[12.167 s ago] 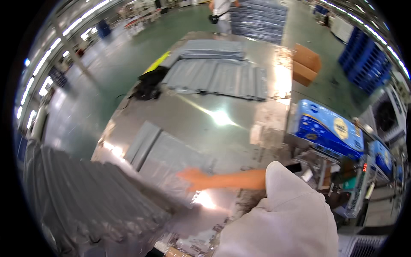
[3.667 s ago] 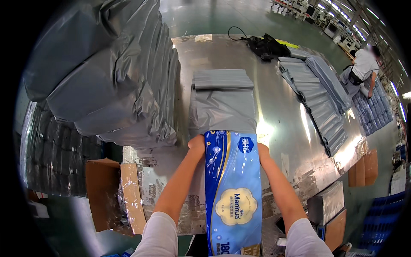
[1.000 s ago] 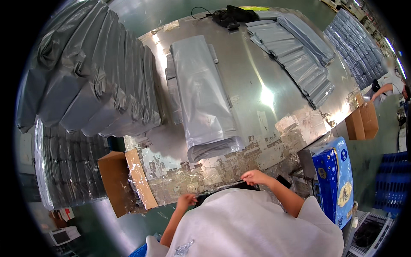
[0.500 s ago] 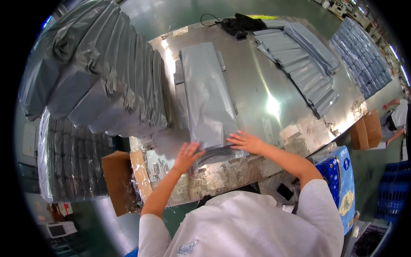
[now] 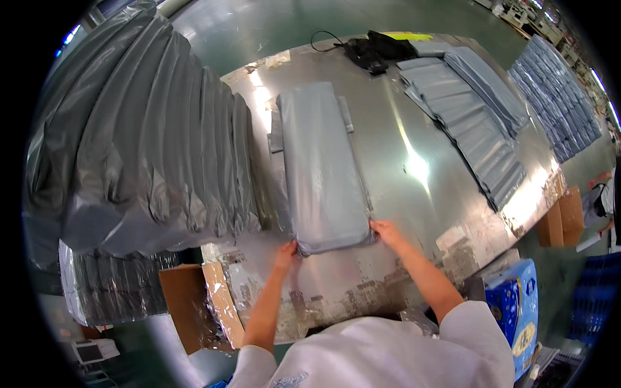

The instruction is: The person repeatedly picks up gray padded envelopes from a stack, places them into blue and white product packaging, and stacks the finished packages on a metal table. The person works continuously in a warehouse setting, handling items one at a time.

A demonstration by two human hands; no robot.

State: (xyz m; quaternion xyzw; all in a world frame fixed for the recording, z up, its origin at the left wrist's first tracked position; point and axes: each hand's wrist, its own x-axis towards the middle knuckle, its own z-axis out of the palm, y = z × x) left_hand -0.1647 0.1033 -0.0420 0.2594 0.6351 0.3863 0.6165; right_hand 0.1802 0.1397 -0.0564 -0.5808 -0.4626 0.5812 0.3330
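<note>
A long grey plastic-wrapped package (image 5: 323, 168) lies lengthwise before me on a metal table (image 5: 381, 142). Its near end is smooth and rounded. My left hand (image 5: 285, 253) has its fingers closed on the near left corner. At the near right corner, my right hand (image 5: 386, 231) grips the package's edge in the same way. Flat grey pieces (image 5: 345, 115) stick out from beneath the package on both sides of its far half. The fingertips of both hands are partly hidden at the plastic.
Close on the left rises a tall stack of grey plastic packages (image 5: 149, 142). Grey plastic bags (image 5: 466, 123) lie fanned at the far right, near a black bag (image 5: 375, 52). An open cardboard box (image 5: 187, 304) hangs by the near left edge; a blue pack (image 5: 514, 310) stands near right.
The loose plastic flap at the package's near end no longer sticks out. My hands, spread flat before, have closed on the two near corners.
</note>
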